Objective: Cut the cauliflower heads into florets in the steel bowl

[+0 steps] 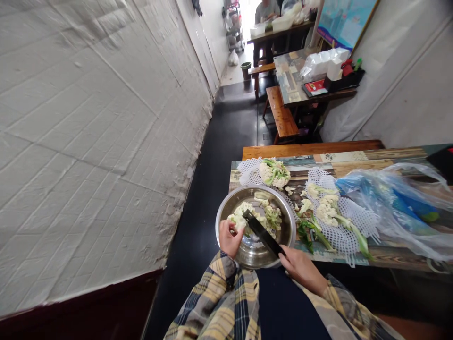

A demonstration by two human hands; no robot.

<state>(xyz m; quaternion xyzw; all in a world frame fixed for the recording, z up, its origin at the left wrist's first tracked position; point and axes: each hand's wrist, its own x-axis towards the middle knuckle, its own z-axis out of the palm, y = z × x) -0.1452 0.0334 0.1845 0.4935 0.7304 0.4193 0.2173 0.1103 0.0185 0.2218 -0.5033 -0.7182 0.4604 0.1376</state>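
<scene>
My left hand (pixel 230 237) is closed around a piece of cauliflower (pixel 239 215) above the left side of a steel bowl (pixel 290 208). In my right hand (pixel 300 265) is the handle of a dark-bladed knife (pixel 262 232), which reaches across the bowl. Its tip touches or nearly touches the held cauliflower; the exact contact is unclear. Cut cauliflower florets (pixel 273 217) lie inside the bowl, partly behind the blade.
Behind the bowl sits a cauliflower head (pixel 276 174) on white foam netting (pixel 250 171). Cauliflower pieces with stalks (pixel 328 210) and a clear plastic bag (pixel 399 198) spread rightward on the table. Beyond are a bench (pixel 283 113), another table (pixel 288 78) and a person (pixel 267 12).
</scene>
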